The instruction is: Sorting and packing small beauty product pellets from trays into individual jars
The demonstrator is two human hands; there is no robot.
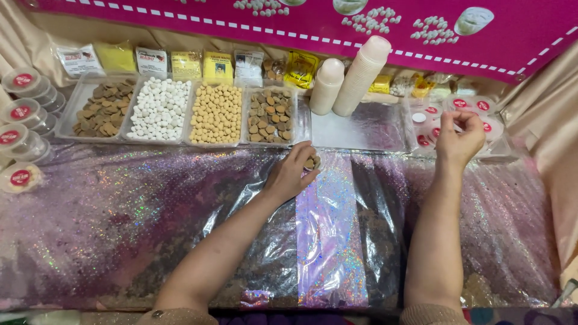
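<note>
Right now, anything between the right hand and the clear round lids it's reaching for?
Nothing visible. The right hand is already over the stack of clear round lids, fingers at them. The stacked cream cups lie off to its left, out of the way.

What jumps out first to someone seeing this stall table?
Four clear trays of small tablets in brown, white and tan line the back of the glittery table cover. The left hand holds a small cup of brown tablets at the centre; the right hand reaches red-labelled lids at right.
</note>
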